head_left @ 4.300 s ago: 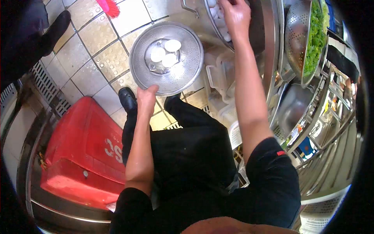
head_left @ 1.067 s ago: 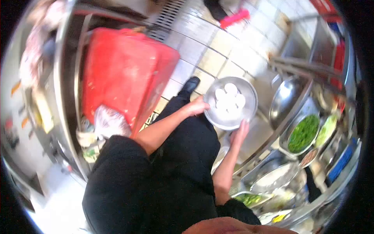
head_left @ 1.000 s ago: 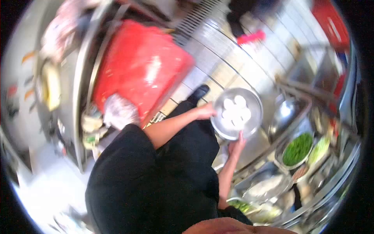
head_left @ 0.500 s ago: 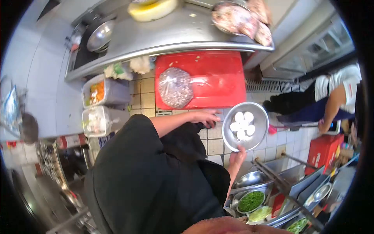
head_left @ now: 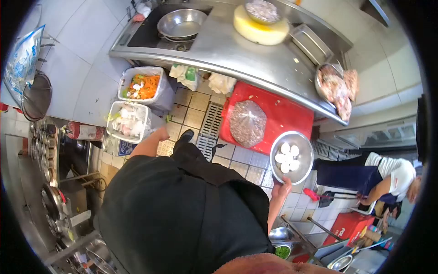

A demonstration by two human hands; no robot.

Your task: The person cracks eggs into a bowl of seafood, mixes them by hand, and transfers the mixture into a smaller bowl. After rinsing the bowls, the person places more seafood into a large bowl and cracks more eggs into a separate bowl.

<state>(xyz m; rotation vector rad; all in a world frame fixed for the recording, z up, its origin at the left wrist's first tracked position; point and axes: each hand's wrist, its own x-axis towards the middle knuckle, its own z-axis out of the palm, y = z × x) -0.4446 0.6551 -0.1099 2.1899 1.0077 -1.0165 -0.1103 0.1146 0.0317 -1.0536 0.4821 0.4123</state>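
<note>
My right hand grips the lower rim of a round metal bowl. Several white eggs lie together in the bowl. Over to the left, my left hand hangs beside a white tub of pale scraps; its fingers are hidden or too small to make out. Left of the bowl, a clear bag of minced-looking food rests on a red surface.
A steel counter bears a metal pan, a yellow round block and raw meat. Below it stands a tub of orange scraps. At the right, another person holds a long-handled tool.
The view has swung left, bringing the pan and tubs further in. My left hand has moved from near the red surface toward the tubs. My right hand still holds the egg bowl.
</note>
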